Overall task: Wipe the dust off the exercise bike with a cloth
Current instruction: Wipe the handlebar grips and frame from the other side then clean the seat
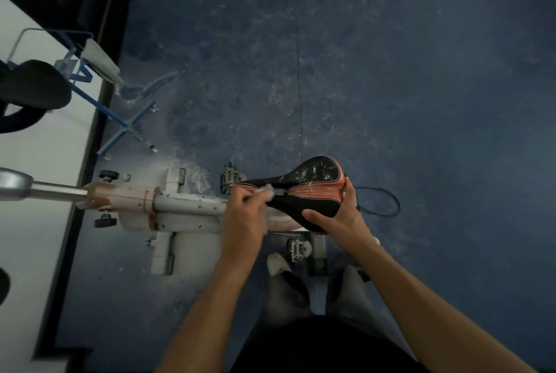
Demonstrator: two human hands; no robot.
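Two hands work at the saddle (pixel 304 189) of the exercise bike (pixel 180 210), which stands on the blue floor (pixel 391 72) just in front of our feet. Our left hand (pixel 245 216) curls its fingers round a small pale cloth (pixel 266 190) and presses it on the narrow nose of the saddle. Our right hand (pixel 340 216) grasps the wide rear of the saddle, thumb on the near side, fingers over the far edge. White dust speckles the far half of the saddle.
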